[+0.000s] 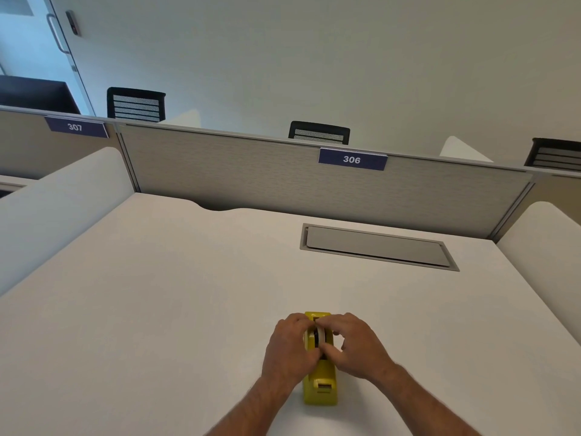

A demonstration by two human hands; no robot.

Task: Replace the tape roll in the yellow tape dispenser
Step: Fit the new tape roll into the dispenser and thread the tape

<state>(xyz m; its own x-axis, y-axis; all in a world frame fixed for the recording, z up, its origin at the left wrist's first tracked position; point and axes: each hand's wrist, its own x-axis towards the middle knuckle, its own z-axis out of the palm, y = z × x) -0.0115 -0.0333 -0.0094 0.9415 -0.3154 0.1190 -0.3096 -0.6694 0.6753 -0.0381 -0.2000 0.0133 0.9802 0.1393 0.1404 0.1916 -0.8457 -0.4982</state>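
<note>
The yellow tape dispenser (321, 385) stands on the white desk (176, 303), its cutter end toward me. A whitish tape roll (320, 335) sits upright in the dispenser's slot. My left hand (290, 350) presses against the dispenser's left side, fingers at the roll. From the right, my right hand (358, 346) pinches the roll with thumb and fingers. The hands hide most of the roll and the middle of the dispenser.
A grey cable hatch (377, 247) is set into the desk at the back right. A grey partition (251, 174) labelled 306 closes the far edge. White side dividers (47, 215) stand left and right. Black chairs (319, 132) show behind the partition.
</note>
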